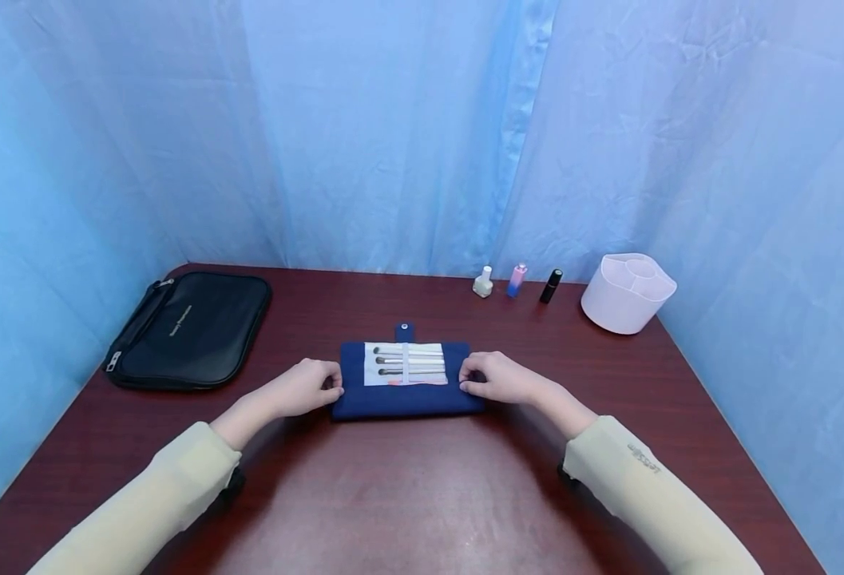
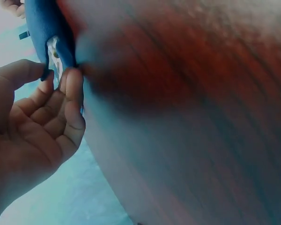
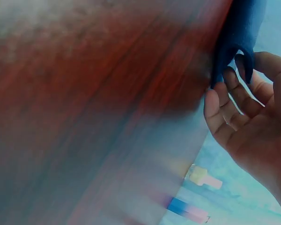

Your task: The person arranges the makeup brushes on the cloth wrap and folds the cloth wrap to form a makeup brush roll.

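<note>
A dark blue fabric brush roll (image 1: 407, 405) lies in the middle of the table, its near part folded over. Several makeup brushes (image 1: 410, 361) sit on its pale inner panel beneath a light strap (image 1: 406, 363). A snap tab (image 1: 404, 332) sticks out at its far edge. My left hand (image 1: 310, 387) pinches the left end of the folded flap, and the left wrist view shows the cloth (image 2: 42, 28) between thumb and fingers. At the opposite end my right hand (image 1: 497, 377) pinches the flap; the cloth's edge (image 3: 246, 56) curves at the thumb in the right wrist view.
A black zipped case (image 1: 192, 327) lies at the left. Along the back stand a nail polish bottle (image 1: 483, 283), a pink-and-blue tube (image 1: 517, 281), a black tube (image 1: 551, 286) and a white divided holder (image 1: 626, 295). Blue curtains (image 1: 393, 136) hang around the table.
</note>
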Action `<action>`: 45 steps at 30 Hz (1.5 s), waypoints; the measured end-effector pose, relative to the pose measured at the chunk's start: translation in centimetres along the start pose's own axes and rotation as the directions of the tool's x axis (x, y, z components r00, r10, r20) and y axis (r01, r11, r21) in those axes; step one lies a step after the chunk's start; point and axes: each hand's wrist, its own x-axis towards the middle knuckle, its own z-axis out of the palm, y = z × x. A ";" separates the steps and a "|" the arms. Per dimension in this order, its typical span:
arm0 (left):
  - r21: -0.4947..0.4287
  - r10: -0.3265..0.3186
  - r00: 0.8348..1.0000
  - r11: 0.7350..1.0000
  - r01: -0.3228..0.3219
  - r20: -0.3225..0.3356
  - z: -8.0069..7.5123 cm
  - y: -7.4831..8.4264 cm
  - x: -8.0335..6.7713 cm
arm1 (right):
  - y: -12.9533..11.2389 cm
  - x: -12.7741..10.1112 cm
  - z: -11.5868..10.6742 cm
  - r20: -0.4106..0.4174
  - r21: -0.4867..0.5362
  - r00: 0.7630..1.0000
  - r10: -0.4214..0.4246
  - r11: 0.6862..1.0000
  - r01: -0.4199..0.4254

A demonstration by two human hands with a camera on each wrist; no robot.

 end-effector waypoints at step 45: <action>0.075 0.200 0.979 0.976 -0.202 0.039 0.5 0.2 0.8 | -0.1 0.0 -0.3 -0.017 -0.120 0.999 -0.048 0.992 0.045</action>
